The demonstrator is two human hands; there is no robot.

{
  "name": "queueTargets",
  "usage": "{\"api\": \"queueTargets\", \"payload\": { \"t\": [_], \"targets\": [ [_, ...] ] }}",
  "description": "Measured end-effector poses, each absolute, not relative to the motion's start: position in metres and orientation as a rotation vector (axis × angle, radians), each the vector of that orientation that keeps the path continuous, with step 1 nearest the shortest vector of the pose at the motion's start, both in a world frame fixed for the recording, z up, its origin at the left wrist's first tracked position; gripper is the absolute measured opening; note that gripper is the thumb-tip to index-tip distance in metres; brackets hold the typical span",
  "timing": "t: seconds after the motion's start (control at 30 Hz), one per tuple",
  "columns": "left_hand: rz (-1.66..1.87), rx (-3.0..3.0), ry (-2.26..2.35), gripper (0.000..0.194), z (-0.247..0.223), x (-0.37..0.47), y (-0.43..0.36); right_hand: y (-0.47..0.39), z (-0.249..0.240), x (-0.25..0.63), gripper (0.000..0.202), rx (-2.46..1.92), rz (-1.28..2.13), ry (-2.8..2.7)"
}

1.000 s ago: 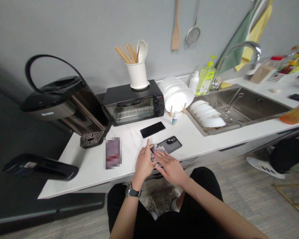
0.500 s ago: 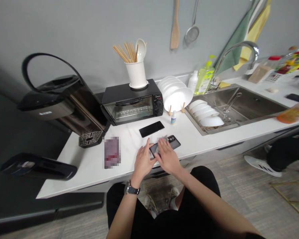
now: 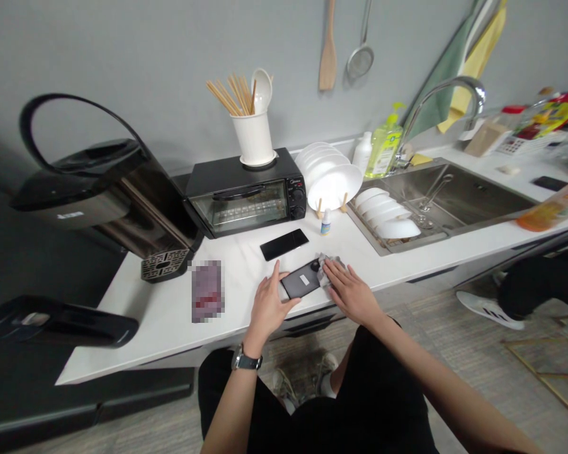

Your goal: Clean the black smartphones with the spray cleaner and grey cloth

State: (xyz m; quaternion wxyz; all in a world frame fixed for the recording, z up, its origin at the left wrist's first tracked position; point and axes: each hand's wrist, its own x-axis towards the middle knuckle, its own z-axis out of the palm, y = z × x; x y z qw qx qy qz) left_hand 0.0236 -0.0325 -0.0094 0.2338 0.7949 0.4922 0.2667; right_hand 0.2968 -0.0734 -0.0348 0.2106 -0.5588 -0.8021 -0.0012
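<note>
A dark phone (image 3: 299, 282) lies back side up on the white countertop, a small white label on it. My left hand (image 3: 269, 304), with a watch on its wrist, grips the phone's left end between thumb and fingers. Under the fingers of my right hand (image 3: 353, 291) is a crumpled grey cloth (image 3: 325, 277), pressed at the phone's right end by the camera and covering part of it. A second phone (image 3: 284, 244), with a black screen facing up, lies just behind. Near it stands a small white spray bottle (image 3: 325, 223).
A black toaster oven (image 3: 248, 198) stands behind, carrying a white utensil holder (image 3: 254, 135). Left are a tall black appliance (image 3: 123, 195) and a pixelated item (image 3: 207, 291). Right are plates (image 3: 334, 186), bowls (image 3: 390, 217), a sink (image 3: 483, 195) and another person's shoe (image 3: 490, 310).
My right hand has slid the cloth rightward along the phone to its camera end, uncovering the middle and the white label. My left hand stays at the left end. The view has shifted slightly.
</note>
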Motion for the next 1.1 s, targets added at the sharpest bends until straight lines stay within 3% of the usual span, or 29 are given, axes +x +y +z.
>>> {"api": "queueTargets", "payload": {
  "t": [0.17,0.33,0.5,0.7,0.93,1.1],
  "targets": [
    [0.739,2.199,1.332,0.117,-0.013,0.022,-0.032,-0.049,-0.032,0.234,0.062,-1.726,-0.013,-2.034],
    [0.751,2.261,1.263,0.109,-0.018,0.017,-0.033,-0.073,-0.024,0.166,0.063,-1.476,0.158,-2.179],
    [0.741,2.23,1.299,0.118,-0.015,0.017,-0.034,-0.098,-0.026,0.211,0.062,-1.314,0.257,-2.257],
    [0.727,2.198,1.336,0.119,-0.01,0.022,-0.032,-0.084,-0.038,0.284,0.064,-1.582,-0.019,-2.157],
    [0.745,2.208,1.335,0.115,-0.014,0.021,-0.031,-0.051,-0.043,0.224,0.087,-1.793,-0.11,-1.857],
    [0.773,2.244,1.256,0.105,-0.02,0.015,-0.029,-0.066,-0.028,0.17,0.075,-1.54,0.098,-2.069]
  ]
}}
